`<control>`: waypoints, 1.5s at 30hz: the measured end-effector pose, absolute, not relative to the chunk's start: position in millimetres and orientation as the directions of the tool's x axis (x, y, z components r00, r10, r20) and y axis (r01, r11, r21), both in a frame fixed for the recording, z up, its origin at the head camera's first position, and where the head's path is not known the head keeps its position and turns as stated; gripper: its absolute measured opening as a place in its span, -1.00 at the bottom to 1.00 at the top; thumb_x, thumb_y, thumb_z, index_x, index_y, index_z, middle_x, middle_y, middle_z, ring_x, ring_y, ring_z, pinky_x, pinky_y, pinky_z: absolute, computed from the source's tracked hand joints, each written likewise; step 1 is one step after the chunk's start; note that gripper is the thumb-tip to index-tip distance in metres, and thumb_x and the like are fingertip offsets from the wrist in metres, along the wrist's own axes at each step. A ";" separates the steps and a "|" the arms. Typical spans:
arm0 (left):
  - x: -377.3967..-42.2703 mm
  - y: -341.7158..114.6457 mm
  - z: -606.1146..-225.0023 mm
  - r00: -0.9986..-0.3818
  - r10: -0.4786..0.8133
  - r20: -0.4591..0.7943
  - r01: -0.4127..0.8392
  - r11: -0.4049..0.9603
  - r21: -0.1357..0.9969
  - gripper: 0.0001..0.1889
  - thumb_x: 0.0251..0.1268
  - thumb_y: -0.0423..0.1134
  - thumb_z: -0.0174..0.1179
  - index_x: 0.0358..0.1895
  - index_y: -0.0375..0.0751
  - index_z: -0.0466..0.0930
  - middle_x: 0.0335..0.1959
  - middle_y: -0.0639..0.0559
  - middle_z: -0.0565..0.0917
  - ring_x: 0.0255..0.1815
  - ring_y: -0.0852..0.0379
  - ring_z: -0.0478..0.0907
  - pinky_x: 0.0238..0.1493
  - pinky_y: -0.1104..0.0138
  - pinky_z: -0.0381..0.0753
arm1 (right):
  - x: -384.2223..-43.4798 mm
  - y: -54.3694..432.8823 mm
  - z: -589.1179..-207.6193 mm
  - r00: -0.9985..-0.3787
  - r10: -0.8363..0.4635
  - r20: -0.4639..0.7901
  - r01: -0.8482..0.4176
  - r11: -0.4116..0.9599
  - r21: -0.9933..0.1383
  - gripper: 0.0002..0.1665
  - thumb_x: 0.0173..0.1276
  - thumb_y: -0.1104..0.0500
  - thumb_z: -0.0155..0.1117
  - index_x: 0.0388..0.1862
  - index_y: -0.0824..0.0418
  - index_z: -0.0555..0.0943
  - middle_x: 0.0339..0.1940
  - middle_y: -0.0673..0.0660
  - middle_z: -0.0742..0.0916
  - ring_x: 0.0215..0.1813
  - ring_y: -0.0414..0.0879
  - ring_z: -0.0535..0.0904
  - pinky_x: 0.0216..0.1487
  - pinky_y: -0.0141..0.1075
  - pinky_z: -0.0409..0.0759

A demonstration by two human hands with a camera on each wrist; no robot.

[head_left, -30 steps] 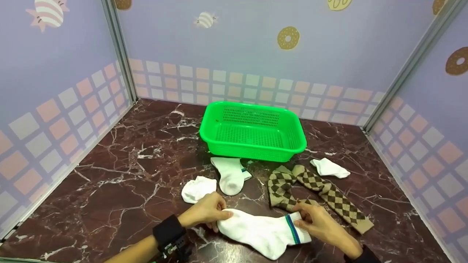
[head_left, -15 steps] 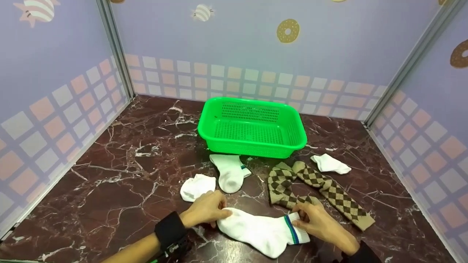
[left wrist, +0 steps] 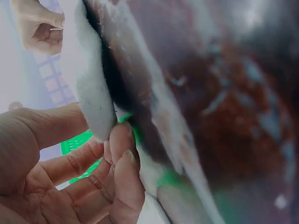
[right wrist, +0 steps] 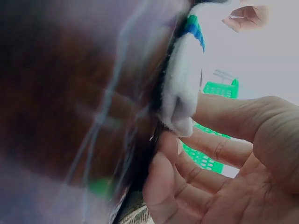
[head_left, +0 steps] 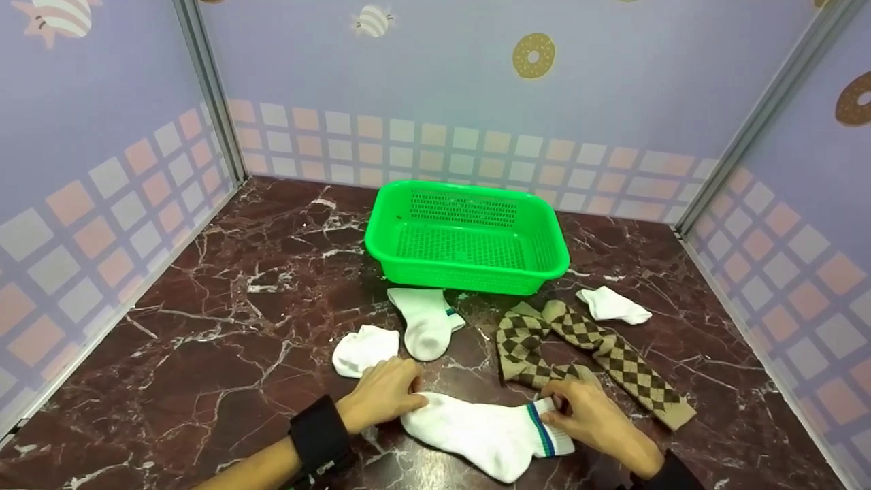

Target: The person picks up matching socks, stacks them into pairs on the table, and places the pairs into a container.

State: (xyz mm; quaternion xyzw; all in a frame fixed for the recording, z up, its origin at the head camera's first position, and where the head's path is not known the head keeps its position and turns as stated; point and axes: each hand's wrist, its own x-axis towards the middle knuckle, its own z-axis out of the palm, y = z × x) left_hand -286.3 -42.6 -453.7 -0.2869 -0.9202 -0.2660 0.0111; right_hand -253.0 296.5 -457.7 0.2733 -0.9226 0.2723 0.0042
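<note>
A: What has just changed at the hands?

B: Almost nothing. The left hand (head_left: 384, 395) pinches the toe end of a long white knit sock with blue and green cuff stripes (head_left: 476, 429), and the right hand (head_left: 590, 418) pinches its ribbed cuff.

A: So where does the handling stand?

B: It seems to be at a pause. The sock lies lengthwise between the hands, over the dark red marbled tabletop (head_left: 218, 361); whether its ends are lifted is hard to tell.

A: And farther out?

B: A small white rounded sock (head_left: 367, 350) is just beyond the left hand, near a folded white sock with a striped cuff (head_left: 427, 333). Two tan-and-brown checked socks (head_left: 639, 378) lie beyond the right hand, with a small flat white sock (head_left: 614, 305) past them. A green plastic perforated basket (head_left: 469, 275) stands behind.

A: Against a second ago?

B: Both grips match. Everything sits slightly higher and farther left, apparently because the head view shifts.
</note>
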 end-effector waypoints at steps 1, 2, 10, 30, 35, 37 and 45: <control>-286.2 -42.8 -453.8 -0.835 0.522 0.175 0.535 0.696 0.478 -0.82 -0.09 -0.22 0.35 -0.62 -0.06 0.51 -0.66 0.23 0.43 -0.67 0.22 0.34 -0.75 0.33 0.28 | -252.9 295.9 -457.6 -0.853 -0.497 0.160 -0.505 0.710 -0.491 -0.82 0.19 0.20 0.43 -0.23 0.19 0.66 -0.54 -0.12 0.50 -0.51 -0.28 0.34 -0.47 -0.38 0.31; -286.2 -43.1 -453.6 -0.834 0.523 0.177 0.537 0.697 0.474 -0.82 -0.09 -0.22 0.36 -0.62 -0.06 0.52 -0.66 0.22 0.43 -0.67 0.22 0.34 -0.76 0.33 0.28 | -252.9 295.2 -457.3 -0.855 -0.492 0.161 -0.503 0.717 -0.483 -0.82 0.18 0.20 0.44 -0.24 0.18 0.66 -0.53 -0.11 0.50 -0.50 -0.26 0.34 -0.45 -0.38 0.30; -288.6 -44.8 -441.8 -0.822 0.532 0.201 0.560 0.694 0.453 -0.86 -0.08 -0.27 0.32 -0.58 -0.10 0.52 -0.66 0.21 0.41 -0.66 0.21 0.33 -0.74 0.33 0.28 | -252.6 291.5 -442.7 -0.870 -0.479 0.119 -0.475 0.747 -0.466 -0.72 0.16 0.14 0.46 -0.18 0.20 0.66 -0.32 0.02 0.67 -0.35 -0.11 0.54 -0.35 -0.27 0.49; -344.5 15.6 -445.1 -0.873 0.378 0.307 0.407 0.913 0.033 -0.47 -0.10 0.10 0.49 -0.26 -0.28 0.58 -0.27 -0.21 0.55 -0.19 -0.15 0.46 -0.48 0.09 0.59 | -341.3 216.5 -416.6 -0.815 -0.497 0.297 -0.576 0.641 -0.508 -0.85 0.29 0.29 0.29 -0.18 0.34 0.63 -0.33 0.17 0.71 -0.31 0.04 0.64 -0.32 -0.16 0.59; -349.0 23.9 -450.2 -0.898 0.347 0.271 0.351 0.936 -0.035 -0.51 -0.06 0.09 0.48 -0.25 -0.24 0.60 -0.26 -0.18 0.47 -0.21 -0.11 0.43 -0.49 0.10 0.56 | -369.2 200.8 -411.0 -0.875 -0.443 0.195 -0.469 0.679 -0.564 -0.73 0.30 0.25 0.28 -0.11 0.42 0.60 -0.31 0.23 0.72 -0.26 0.09 0.65 -0.24 -0.07 0.60; -349.7 25.6 -451.7 -0.898 0.342 0.275 0.342 0.938 -0.052 -0.59 -0.03 0.03 0.46 -0.30 -0.24 0.61 -0.31 -0.17 0.47 -0.27 -0.11 0.45 -0.53 0.11 0.54 | -377.0 197.8 -410.9 -0.893 -0.419 0.161 -0.430 0.694 -0.578 -0.70 0.30 0.24 0.28 -0.09 0.45 0.59 -0.30 0.27 0.71 -0.24 0.13 0.65 -0.21 -0.05 0.61; -358.6 24.7 -448.1 -0.883 0.363 0.298 0.383 0.924 0.011 -0.89 0.10 -0.26 0.30 -0.47 -0.21 0.62 -0.48 -0.20 0.58 -0.46 -0.16 0.54 -0.62 0.08 0.54 | -395.6 185.9 -433.1 -0.914 -0.390 0.107 -0.377 0.725 -0.576 -0.76 0.22 0.25 0.33 -0.21 0.42 0.68 -0.33 0.24 0.75 -0.26 0.09 0.66 -0.21 -0.10 0.62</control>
